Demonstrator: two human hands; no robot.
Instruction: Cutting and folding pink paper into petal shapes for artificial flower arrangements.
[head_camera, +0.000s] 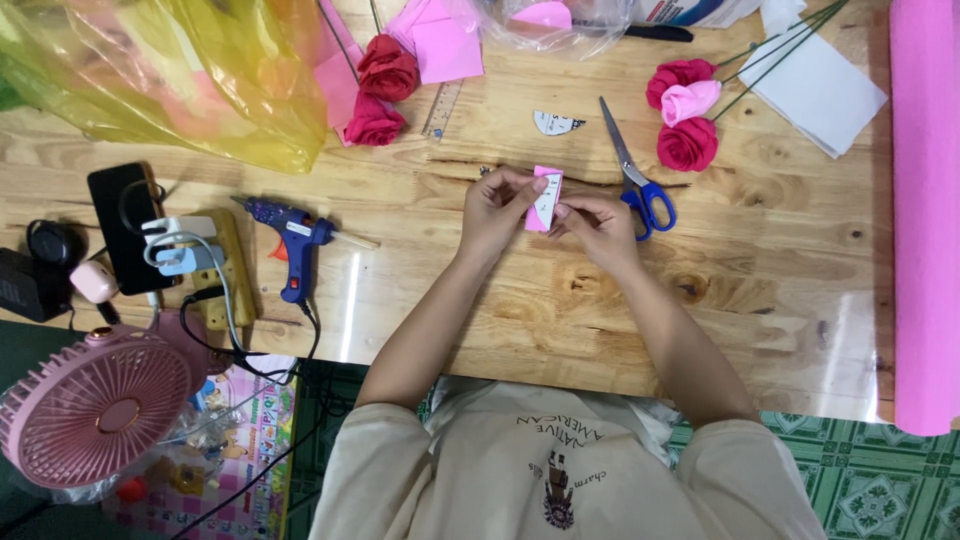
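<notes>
Fingers (522, 183) of left hand (497, 208) pinched narrow on the far-left edge of a small pink paper strip (545, 199); thumb on top, near the far corner. Fingertips of right hand (598, 222) closed on the strip's near-right edge. Strip thus held between both hands, raised just above the tabletop, roughly central in the scene. Long axis running near to far, tilted slightly; a pale template or marked piece seemingly laid against its face, detail too small to confirm. Both hands touching the strip; neither clearly nearer.

Outward from the hands: blue-handled scissors (632, 175) just right of the right hand, blades pointing far-left. Small printed paper scrap (555, 123) just beyond the strip. Three paper roses on green stems (686, 112) far right, two deep red, one pale pink; two more red roses (381, 92) far left of centre, beside loose pink paper squares (445, 42) and a ruler (441, 109). Blue glue gun (290, 238) well left of the left hand, nozzle pointing right. Power strip (215, 272) with chargers and a dark phone (125, 226) further left.

Surface: pale wooden table (560, 320), knotty grain. Yellow plastic bag (170, 70) far left; pink paper roll (925, 210) along the right edge. Pink fan (95, 405) near left, below table level; green patterned floor (870, 480) near right.
</notes>
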